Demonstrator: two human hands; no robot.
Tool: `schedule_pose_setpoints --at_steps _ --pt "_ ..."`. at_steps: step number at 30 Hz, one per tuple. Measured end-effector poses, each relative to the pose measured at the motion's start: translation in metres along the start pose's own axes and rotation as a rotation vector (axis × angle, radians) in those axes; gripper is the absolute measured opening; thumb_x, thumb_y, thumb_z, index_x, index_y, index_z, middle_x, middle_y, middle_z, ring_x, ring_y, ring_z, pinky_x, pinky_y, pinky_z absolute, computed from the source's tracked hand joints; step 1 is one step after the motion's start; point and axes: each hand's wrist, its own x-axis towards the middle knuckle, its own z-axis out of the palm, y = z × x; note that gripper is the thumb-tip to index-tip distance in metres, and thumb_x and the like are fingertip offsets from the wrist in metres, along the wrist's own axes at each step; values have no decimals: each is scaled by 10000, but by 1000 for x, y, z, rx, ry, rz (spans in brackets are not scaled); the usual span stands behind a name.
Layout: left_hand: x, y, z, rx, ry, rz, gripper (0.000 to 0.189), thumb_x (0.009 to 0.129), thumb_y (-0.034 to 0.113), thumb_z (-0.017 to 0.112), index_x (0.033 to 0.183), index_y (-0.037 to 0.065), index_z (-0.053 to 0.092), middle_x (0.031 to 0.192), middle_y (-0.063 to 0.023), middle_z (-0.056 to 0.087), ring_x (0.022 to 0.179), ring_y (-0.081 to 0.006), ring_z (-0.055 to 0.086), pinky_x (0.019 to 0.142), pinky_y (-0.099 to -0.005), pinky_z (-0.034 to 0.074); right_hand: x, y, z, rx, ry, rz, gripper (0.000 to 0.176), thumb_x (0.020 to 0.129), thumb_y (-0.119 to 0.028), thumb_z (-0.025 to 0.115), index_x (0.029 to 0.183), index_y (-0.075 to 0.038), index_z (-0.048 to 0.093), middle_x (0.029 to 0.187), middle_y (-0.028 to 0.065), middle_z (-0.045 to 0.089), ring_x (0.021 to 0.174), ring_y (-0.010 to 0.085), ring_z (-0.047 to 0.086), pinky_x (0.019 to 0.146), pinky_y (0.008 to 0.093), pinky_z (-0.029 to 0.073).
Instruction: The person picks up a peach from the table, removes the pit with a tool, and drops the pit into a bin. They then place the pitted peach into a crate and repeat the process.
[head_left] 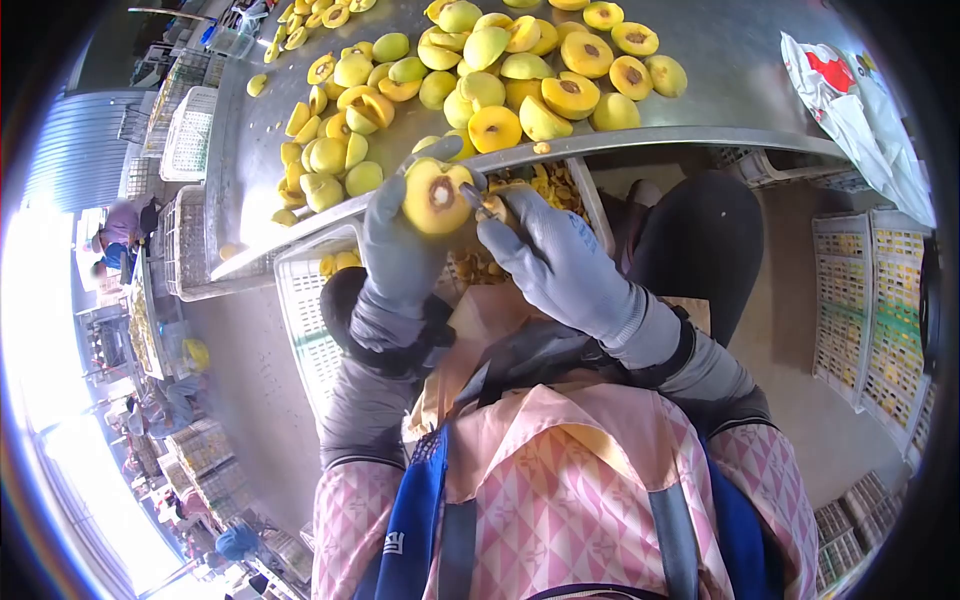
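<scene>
A halved yellow peach (437, 200) is gripped in my grey-gloved left hand (400, 235), its cut face with the brown pit hollow turned up toward me. My right hand (565, 265), also gloved, is closed around a small metal-tipped tool (473, 192), mostly hidden by the fingers. The tool's tip is right at the peach's right edge. Just beyond both hands runs the raised rim of a metal table (700, 137), heaped with peach halves (570, 95). Under the hands, a crate holds brown and yellow scraps (555, 190).
A white crate (312, 300) stands below the table edge at left. A white plastic bag (850, 110) hangs over the table's right side. Stacked crates (868, 310) line the right. Other people (120, 235) are at tables far left.
</scene>
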Motion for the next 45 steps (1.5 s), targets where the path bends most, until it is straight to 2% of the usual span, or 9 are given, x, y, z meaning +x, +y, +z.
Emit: schedule_pose_setpoints --at_steps 1,2,9,17,23,29,33,40,45 --pt "-4 4 7 -36 59 40 383 887 -15 659 1259 -51 578 1357 -175 574 1125 -226 628 943 -326 543 -1 -2 1 -3 27 -14 251 967 -229 668 1091 -35 568 786 174 649 677 356 656 561 419 493" --pt "-6 11 8 392 20 103 330 910 -13 647 1234 -51 595 1378 -174 544 1126 -236 629 941 -337 547 -1 -3 2 -6 55 -30 243 966 -224 669 1085 -37 569 777 170 649 664 351 655 552 417 490" --pt "-16 23 37 -24 190 3 393 1028 176 501 1368 -21 486 1348 -146 541 1167 -214 577 972 -338 502 -4 -6 3 -134 70 -56 206 986 -211 630 1082 -44 555 728 175 638 634 369 644 539 444 478" --pt "-12 21 45 -221 291 -94 342 1016 138 428 1300 -29 521 1178 -114 564 1015 -175 560 872 -287 487 -4 -7 4 0 98 -45 196 998 -223 613 1053 -52 533 724 189 630 659 411 634 555 486 470" --pt "-14 9 49 336 331 200 373 1009 192 523 1290 -52 494 1148 -163 609 1021 -203 618 936 -326 500 -8 -13 3 6 110 -17 177 1003 -210 603 976 -66 503 685 181 600 631 407 620 539 489 453" --pt "-17 -2 47 2 313 98 377 1001 207 537 1277 -48 500 1107 -159 623 1035 -218 615 960 -343 490 -12 -5 5 -130 77 -72 191 962 -175 640 1026 -50 511 679 164 600 614 381 627 532 460 471" --pt "-17 -18 36 202 254 184 362 1032 272 494 1179 -47 576 1179 -145 599 1022 -228 594 907 -353 487 -14 -2 3 -225 61 -159 260 927 -151 670 1092 -24 515 698 159 619 613 370 638 544 458 490" --pt "-19 -5 47 -188 310 58 315 1012 221 539 1153 -60 564 1163 -163 601 1027 -245 604 914 -377 491 -10 -5 9 4 48 -22 227 963 -179 642 1090 -43 511 715 189 616 637 407 627 547 478 472" --pt "-21 -9 50 85 376 146 411 1047 322 467 1213 -47 536 1119 -147 624 1024 -221 608 928 -363 493 -12 -6 11 -38 90 -48 199 975 -184 629 1052 -53 501 667 176 584 610 401 616 529 476 453"
